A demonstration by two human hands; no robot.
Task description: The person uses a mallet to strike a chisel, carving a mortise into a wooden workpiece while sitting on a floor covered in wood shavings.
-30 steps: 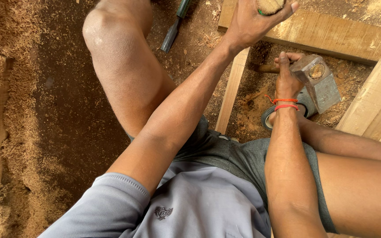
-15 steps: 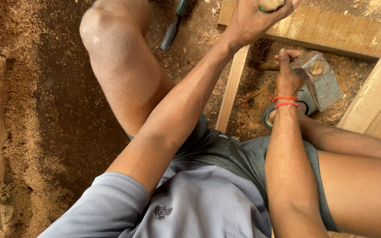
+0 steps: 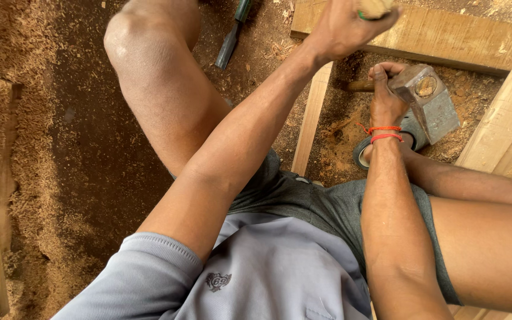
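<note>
Hands: left hand point(image 3: 345, 29) closed round a wooden tool handle point(image 3: 376, 7) over a plank point(image 3: 445, 35), right hand point(image 3: 384, 98) gripping a steel-headed hammer point(image 3: 428, 104); chisel point(image 3: 232, 38) on the sawdust floor point(image 3: 60, 178).

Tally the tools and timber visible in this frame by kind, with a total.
Hammers: 1, the metal-headed hammer gripped by the right hand.
Chisels: 2, one under the left hand, its handle top showing, and a spare chisel on the sawdust.
Wooden pieces: 3, the plank, the thin strip, the boards at right.
Total: 6
</note>
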